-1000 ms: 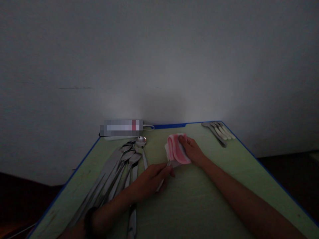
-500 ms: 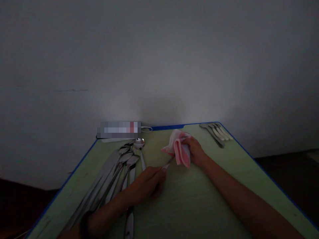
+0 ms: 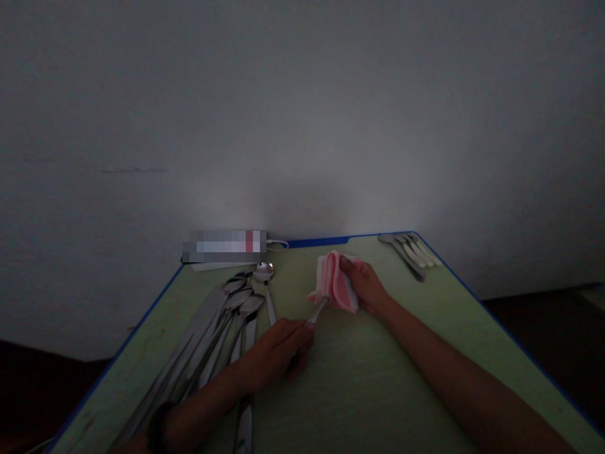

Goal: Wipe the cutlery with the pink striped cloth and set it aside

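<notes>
My left hand (image 3: 286, 343) is closed around the handle of a metal piece of cutlery (image 3: 320, 308). Its far end disappears into a pink and white striped cloth (image 3: 334, 280), so I cannot tell its kind. My right hand (image 3: 363, 287) grips the folded cloth around that end, above the table. Beside and partly under my left forearm lies a spread of metal spoons (image 3: 250, 307) and other long-handled cutlery. A single spoon (image 3: 263, 272) with a shiny bowl rests just beyond my left hand.
The pale green table (image 3: 378, 378) has a blue edge and stands against a grey wall (image 3: 302, 126). At its far right corner lie several pieces of cutlery (image 3: 411, 252), some with white handles. A blurred-out box-like object (image 3: 224, 246) sits at the far left, with a white cord loop (image 3: 278, 244).
My right hand has shifted the cloth slightly and its folds have turned, more of the striped side showing now. My left hand has stayed nearly still, holding the handle.
</notes>
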A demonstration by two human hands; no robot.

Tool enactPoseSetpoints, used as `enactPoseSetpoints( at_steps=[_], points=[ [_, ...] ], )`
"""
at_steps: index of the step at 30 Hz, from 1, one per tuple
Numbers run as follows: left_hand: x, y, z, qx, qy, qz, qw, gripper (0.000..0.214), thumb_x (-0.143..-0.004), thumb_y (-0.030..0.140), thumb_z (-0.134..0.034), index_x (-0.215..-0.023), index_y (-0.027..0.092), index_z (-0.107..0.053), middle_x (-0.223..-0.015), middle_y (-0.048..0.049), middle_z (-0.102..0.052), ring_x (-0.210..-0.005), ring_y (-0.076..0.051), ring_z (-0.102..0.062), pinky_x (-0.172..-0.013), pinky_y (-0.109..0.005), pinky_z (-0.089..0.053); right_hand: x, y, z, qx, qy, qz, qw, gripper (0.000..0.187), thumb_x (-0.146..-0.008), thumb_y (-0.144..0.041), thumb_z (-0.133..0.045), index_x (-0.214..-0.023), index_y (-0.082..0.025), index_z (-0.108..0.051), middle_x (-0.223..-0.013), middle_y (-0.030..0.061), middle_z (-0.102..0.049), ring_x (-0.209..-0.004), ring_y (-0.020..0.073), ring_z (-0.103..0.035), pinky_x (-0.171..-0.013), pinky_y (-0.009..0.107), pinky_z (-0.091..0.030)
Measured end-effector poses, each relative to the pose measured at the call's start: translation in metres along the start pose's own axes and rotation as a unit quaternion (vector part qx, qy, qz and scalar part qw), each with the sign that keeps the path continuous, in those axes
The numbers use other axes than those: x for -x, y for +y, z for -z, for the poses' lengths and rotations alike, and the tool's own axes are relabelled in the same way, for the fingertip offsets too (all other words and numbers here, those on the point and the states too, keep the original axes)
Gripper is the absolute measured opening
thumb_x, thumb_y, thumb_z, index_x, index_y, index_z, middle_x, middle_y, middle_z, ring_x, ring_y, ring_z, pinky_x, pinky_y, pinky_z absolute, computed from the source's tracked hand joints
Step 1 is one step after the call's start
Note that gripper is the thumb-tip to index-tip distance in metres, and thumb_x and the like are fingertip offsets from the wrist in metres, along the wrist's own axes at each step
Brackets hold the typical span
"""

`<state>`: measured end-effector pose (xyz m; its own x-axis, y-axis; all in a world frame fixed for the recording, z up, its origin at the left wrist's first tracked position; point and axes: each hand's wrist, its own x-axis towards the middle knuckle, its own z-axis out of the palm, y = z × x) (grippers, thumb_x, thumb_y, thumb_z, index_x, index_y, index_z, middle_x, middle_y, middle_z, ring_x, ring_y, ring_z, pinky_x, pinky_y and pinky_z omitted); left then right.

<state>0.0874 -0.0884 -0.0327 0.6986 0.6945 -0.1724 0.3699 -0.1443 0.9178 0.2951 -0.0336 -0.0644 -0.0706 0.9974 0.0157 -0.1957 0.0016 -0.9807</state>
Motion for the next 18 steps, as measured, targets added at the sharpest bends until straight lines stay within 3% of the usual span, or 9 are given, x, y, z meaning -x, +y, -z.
enactPoseSetpoints(
  at_steps=[5, 8, 14, 18],
  points=[
    [-0.002, -0.001, 0.002, 0.034, 0.008, 0.015, 0.999, 0.047, -0.091, 0.041, -0.024, -0.055, 0.017, -0.041, -0.041, 0.0052, -0.042, -0.039, -0.008, -0.037, -0.043, -0.019, -0.031, 0.006, -0.002, -0.018, -0.097, 0.128, 0.037, 0.986, 0.038, -0.071, -0.054, -0.055, -0.074, -0.016, -0.059, -0.06, -0.0008, -0.059, -0.05, 0.0103, -0.05, -0.047, 0.021, -0.038],
    [-0.002, 0.001, 0.002, 0.025, 0.005, 0.011, 1.0, 0.047, -0.091, 0.041, -0.023, -0.054, 0.018, -0.04, -0.042, 0.0049, -0.042, -0.04, -0.008, -0.038, -0.045, -0.019, -0.033, 0.01, -0.002, -0.031, -0.141, 0.171, 0.027, 0.975, 0.039, -0.073, -0.055, -0.051, -0.078, -0.017, -0.06, -0.064, 0.0008, -0.062, -0.057, 0.0121, -0.055, -0.052, 0.022, -0.041],
    [-0.001, 0.005, -0.001, -0.021, -0.002, 0.014, 1.0, 0.049, -0.092, 0.043, -0.022, -0.056, 0.017, -0.044, -0.045, 0.0047, -0.044, -0.044, -0.009, -0.042, -0.051, -0.02, -0.036, 0.016, -0.002, -0.04, -0.178, 0.158, 0.003, 0.971, 0.036, -0.071, -0.051, -0.056, -0.086, -0.018, -0.06, -0.079, 0.0021, -0.065, -0.068, 0.0145, -0.058, -0.062, 0.025, -0.043],
    [-0.001, 0.008, 0.0, -0.038, 0.002, 0.019, 0.999, 0.051, -0.092, 0.043, -0.021, -0.054, 0.017, -0.044, -0.046, 0.0046, -0.045, -0.045, -0.009, -0.043, -0.054, -0.02, -0.038, 0.019, -0.005, -0.043, -0.181, 0.126, -0.013, 0.975, 0.034, -0.071, -0.05, -0.058, -0.085, -0.019, -0.059, -0.077, 0.0017, -0.065, -0.067, 0.0144, -0.059, -0.062, 0.025, -0.043]
  ],
)
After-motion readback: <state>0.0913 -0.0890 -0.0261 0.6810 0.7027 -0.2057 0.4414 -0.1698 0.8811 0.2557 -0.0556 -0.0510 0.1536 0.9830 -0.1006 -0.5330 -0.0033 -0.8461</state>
